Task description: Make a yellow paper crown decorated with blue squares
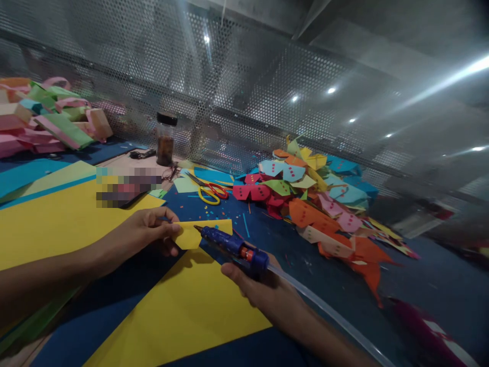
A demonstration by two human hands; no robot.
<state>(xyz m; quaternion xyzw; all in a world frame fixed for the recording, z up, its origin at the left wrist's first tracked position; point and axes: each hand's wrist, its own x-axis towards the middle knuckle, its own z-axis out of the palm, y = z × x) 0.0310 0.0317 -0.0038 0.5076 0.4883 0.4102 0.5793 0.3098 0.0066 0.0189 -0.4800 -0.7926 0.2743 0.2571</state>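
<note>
My left hand [151, 230] pinches a small folded yellow paper piece [198, 233] just above the dark blue table. My right hand [260, 288] grips a blue hot glue gun [233, 247] with a clear glue stick [324, 308] trailing out behind it. The gun's nozzle tip touches the yellow piece near its middle. A large yellow sheet [183, 311] lies under both hands.
A heap of folded coloured paper shapes with dots [317, 204] fills the right of the table. Yellow-handled scissors [209, 192] lie behind the hands. A dark jar [166, 140] stands by the perforated metal wall. Stacked paper boxes [49, 120] and big coloured sheets [53, 214] lie left.
</note>
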